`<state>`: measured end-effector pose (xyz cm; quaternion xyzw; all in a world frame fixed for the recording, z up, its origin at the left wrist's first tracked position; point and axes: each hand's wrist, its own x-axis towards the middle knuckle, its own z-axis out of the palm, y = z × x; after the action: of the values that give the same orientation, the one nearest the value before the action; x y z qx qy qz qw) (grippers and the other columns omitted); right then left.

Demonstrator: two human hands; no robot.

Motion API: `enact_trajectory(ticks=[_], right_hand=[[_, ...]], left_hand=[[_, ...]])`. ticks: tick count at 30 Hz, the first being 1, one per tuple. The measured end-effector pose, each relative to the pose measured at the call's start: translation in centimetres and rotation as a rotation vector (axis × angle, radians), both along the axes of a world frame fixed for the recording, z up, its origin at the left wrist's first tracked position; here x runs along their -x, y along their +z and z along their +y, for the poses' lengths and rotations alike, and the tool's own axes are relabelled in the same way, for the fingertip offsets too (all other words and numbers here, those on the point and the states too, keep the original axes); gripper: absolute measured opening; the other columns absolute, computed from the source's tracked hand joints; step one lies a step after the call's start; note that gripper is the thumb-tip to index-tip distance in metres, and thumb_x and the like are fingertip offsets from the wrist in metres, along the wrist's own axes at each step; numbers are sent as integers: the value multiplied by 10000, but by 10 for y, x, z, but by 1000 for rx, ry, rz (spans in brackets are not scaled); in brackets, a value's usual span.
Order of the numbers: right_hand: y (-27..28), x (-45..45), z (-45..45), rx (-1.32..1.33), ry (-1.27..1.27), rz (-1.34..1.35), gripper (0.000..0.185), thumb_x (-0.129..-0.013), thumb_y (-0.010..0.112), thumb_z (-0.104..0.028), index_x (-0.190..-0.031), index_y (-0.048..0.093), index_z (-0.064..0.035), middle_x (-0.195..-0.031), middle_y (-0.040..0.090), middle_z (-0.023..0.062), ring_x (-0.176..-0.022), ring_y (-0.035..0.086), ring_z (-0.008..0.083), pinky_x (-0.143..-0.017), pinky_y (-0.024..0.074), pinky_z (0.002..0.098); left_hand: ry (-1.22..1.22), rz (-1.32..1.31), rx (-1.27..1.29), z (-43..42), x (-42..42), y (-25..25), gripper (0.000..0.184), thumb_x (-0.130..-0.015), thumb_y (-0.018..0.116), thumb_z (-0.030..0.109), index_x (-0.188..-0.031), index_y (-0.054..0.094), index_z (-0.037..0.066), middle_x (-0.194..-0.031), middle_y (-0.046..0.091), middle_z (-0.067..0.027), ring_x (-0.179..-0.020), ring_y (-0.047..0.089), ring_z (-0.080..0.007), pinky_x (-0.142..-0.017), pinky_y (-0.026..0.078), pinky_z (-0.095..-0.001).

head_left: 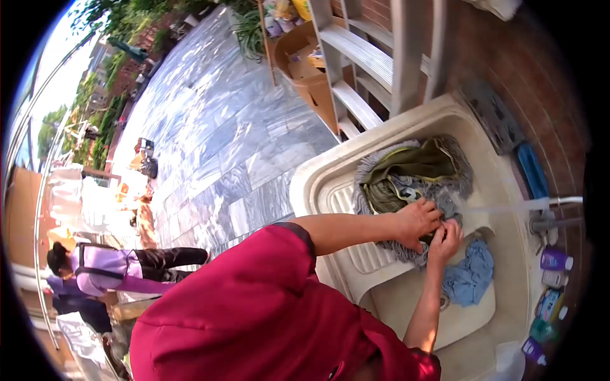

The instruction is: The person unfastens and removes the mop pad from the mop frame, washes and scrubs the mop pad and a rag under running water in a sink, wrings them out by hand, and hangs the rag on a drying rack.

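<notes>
Left hand and right hand, fingers curled, grip the shaggy grey fabric beneath olive-green cloth, at twelve o'clock in the cream sink, where the two-o'clock water stream, deflected by raised folds, could splash outward.

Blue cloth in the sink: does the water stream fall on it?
No, the water stream reaches the shaggy grey cloth, and the blue cloth lies apart from it.
</notes>
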<state>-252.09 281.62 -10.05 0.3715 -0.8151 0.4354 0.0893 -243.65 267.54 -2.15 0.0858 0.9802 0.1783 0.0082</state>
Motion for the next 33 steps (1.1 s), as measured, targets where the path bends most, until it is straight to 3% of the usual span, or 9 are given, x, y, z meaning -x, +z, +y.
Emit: enact_trajectory(ticks=[6, 11, 16, 18, 21, 23, 26, 28, 33], right_hand=[[-16, 32, -6, -284, -147, 79, 228, -925, 435, -224, -894, 567, -40, -968, 591, 142, -891, 539, 355, -755, 423, 459], [-55, 78, -1, -292, -106, 130, 296, -938, 413, -254, -1063, 591, -54, -993, 594, 153, -927, 528, 347, -778, 424, 448], [-57, 87, 2, -347, -45, 23, 365, -944, 363, -251, -1175, 540, -31, -1165, 555, 165, -1061, 510, 341, -891, 396, 414], [-27, 69, 0, -379, 34, -111, 384, -931, 404, -235, -1260, 478, -51, -1235, 500, 180, -1111, 477, 345, -928, 375, 415], [-11, 48, 5, -457, 208, 181, 486, -882, 510, -273, -1319, 420, -79, -1309, 426, 199, -1190, 403, 370, -950, 361, 456], [22, 17, 6, -499, 234, 23, 600, -810, 598, -302, -1341, 393, -111, -1347, 380, 186, -1217, 364, 382, -965, 346, 471], [64, -22, 20, -571, 268, -110, 807, -680, 723, -295, -1376, 341, -149, -1377, 338, 171, -1237, 332, 392, -971, 342, 480], [72, -42, 24, -609, 185, -98, 837, -658, 723, -214, -1389, 318, -172, -1372, 332, 172, -1218, 330, 425, -985, 322, 483], [51, -38, -1, -725, -89, -82, 873, -708, 696, -195, -1425, 200, -233, -1403, 284, 155, -1233, 315, 432, -921, 344, 538]], left_hand=[[83, 117, -206, -5, 33, -29, 672, -511, 738, 377, -1078, 548, 68, -1182, 474, -133, -1184, 369, -335, -970, 286, -446], [206, 213, -77, 13, 40, -50, 916, -589, 722, 425, -1345, 350, 63, -1431, 244, -199, -1337, 131, -436, -1064, 110, -568], [152, 255, -46, 6, -25, -54, 668, -696, 669, 389, -1267, 464, 109, -1410, 257, -258, -1329, 179, -430, -1081, 151, -511], [169, 251, -33, 3, -31, -56, 658, -686, 666, 366, -1247, 473, 82, -1393, 289, -262, -1323, 213, -416, -1086, 166, -478], [131, 239, -11, -5, -37, -42, 678, -657, 674, 337, -1226, 471, 30, -1379, 316, -261, -1318, 253, -382, -1089, 181, -448], [142, 274, 44, -13, -38, -57, 788, -615, 722, 342, -1241, 424, -32, -1389, 317, -239, -1321, 281, -326, -1081, 208, -419], [89, 84, 4, -37, -50, -11, 922, -563, 769, 388, -1286, 374, -26, -1398, 313, -217, -1318, 288, -313, -1071, 223, -422], [38, 29, 64, -43, -38, -15, 1042, -516, 786, 472, -1321, 333, -10, -1400, 313, -205, -1308, 300, -312, -1064, 229, -428], [6, 13, 100, -43, -11, -22, 926, -634, 734, 449, -1346, 315, 33, -1407, 316, -182, -1311, 301, -309, -1047, 270, -433]])
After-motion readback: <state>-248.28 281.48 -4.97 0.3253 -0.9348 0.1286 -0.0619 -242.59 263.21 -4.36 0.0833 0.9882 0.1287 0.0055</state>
